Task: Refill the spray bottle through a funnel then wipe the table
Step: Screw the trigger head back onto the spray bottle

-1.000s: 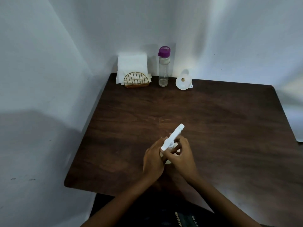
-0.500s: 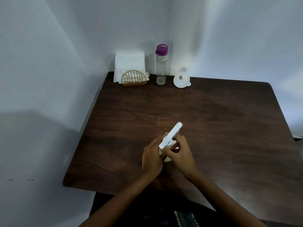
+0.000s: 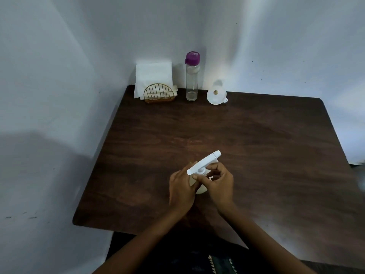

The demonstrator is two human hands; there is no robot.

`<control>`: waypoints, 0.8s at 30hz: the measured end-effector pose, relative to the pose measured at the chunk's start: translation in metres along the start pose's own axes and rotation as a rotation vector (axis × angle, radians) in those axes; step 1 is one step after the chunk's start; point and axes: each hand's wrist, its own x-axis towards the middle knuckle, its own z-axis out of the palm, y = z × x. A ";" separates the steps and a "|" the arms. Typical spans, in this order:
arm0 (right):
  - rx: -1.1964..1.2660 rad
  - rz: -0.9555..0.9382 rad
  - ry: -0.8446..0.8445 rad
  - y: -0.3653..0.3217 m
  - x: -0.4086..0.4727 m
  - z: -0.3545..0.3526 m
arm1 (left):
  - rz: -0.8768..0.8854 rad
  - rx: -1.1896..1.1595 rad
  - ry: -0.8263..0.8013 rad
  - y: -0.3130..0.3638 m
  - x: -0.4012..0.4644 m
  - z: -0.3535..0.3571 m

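White spray bottle (image 3: 199, 186) gripped in both hands near the front edge of the dark wooden table (image 3: 256, 139).

Left hand (image 3: 182, 189) wraps the bottle's body, fingers curled round it; right hand (image 3: 218, 181) pinches the collar under the white trigger head (image 3: 204, 162), whose nozzle points away and to the right. Bare wood lies open right of the bottle as far as the table's right edge, and beyond it toward the back. Against the back edge by the wall stand a white funnel (image 3: 216, 94), a clear bottle with a purple cap (image 3: 192, 77) left of it, and napkins in a gold wire holder (image 3: 156, 83) at the far-left corner.
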 end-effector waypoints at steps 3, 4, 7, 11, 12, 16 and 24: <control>-0.017 0.007 -0.030 -0.002 -0.001 -0.003 | -0.010 0.001 -0.006 0.001 0.000 0.001; -0.022 0.017 -0.047 -0.002 -0.003 -0.003 | -0.005 0.000 -0.003 0.001 0.000 0.001; -0.088 0.011 -0.050 0.003 -0.010 0.003 | 0.013 0.001 0.027 0.003 -0.001 0.000; -0.125 0.005 0.043 0.003 -0.009 0.010 | -0.015 -0.005 0.033 0.004 -0.001 0.001; -0.125 0.001 0.058 0.002 -0.010 0.011 | -0.026 0.012 0.026 0.002 -0.001 0.002; -0.065 0.049 0.108 -0.002 -0.014 0.014 | -0.070 0.077 -0.002 0.006 -0.004 -0.001; -0.059 0.065 0.184 -0.009 -0.035 0.013 | -0.141 0.159 -0.097 0.004 -0.004 -0.007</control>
